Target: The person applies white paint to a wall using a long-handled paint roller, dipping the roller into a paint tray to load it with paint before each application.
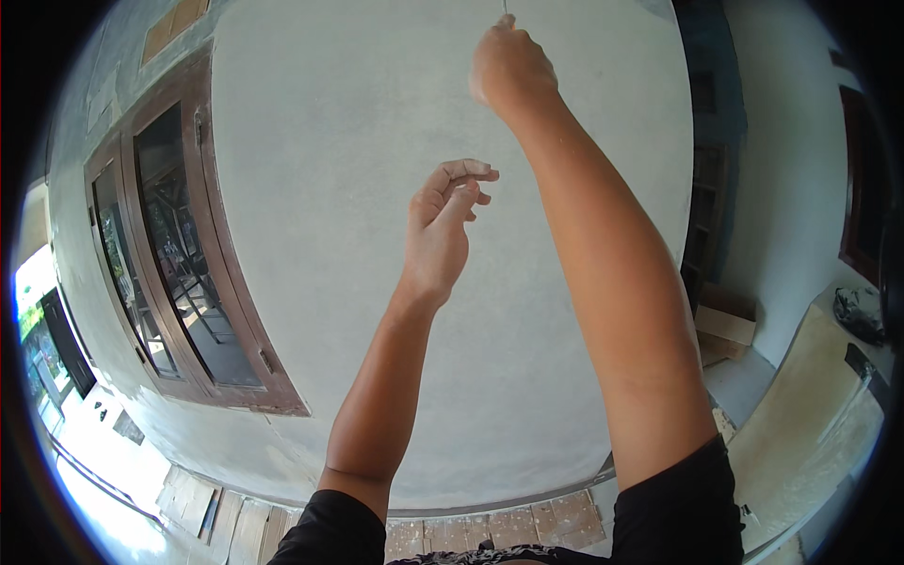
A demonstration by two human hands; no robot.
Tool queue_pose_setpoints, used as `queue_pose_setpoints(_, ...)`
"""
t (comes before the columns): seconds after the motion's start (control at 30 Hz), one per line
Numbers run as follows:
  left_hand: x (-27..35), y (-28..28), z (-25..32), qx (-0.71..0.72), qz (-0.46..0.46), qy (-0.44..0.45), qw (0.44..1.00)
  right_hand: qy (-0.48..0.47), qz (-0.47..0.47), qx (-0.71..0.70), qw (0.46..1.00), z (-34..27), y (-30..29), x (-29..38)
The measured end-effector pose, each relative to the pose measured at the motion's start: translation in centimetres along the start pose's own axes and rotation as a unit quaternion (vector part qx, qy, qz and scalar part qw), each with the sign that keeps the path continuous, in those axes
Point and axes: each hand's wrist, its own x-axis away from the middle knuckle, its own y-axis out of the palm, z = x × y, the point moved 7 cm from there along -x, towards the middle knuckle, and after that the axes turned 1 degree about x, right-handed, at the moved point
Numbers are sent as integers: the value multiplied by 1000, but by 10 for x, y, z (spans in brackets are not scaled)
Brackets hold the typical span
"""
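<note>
A pale grey plastered wall [339, 212] fills the middle of the view. My right hand [515, 67] is raised high in front of it, closed in a fist. From its top a thin, pale rod-like thing [504, 6] runs out of the picture, so what it belongs to cannot be seen. Lower and to the left is my left hand [441, 226], with loosely bent fingers, whitish dust on them and nothing visible in its grasp. Whether it touches the wall is hard to tell.
A brown wooden window frame [236, 311] with glass panes is set in the wall at left. Flattened cardboard [494, 526] covers the floor along the wall's foot. At right are a cardboard box [724, 325], a large beige panel [784, 402] and a dark plastic bag [858, 314].
</note>
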Motion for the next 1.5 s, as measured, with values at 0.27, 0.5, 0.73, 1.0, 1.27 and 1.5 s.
queue_pose_setpoints(0.27,-13,-14,-22,-22,39,-30,999,-44,-82,77,993,39,18,121)
queue_pose_setpoints(0.5,-70,35,2,-18,-54,-17,998,-68,-28,77,994,42,10,20)
queue_pose_setpoints(0.73,-109,16,-6,-41,42,-202,978,-72,-55,35,995,19,21,49)
queue_pose_setpoints(1.0,-76,39,-7,-25,-61,-203,977,-19,-64,-178,982,43,26,110)
queue_pose_setpoints(1.27,-71,57,-9,-69,-4,-158,985,-84,29,-321,943,86,31,148)
queue_pose_setpoints(1.5,-99,16,-27,-26,73,-168,983,-8,-58,-390,919,98,46,167)
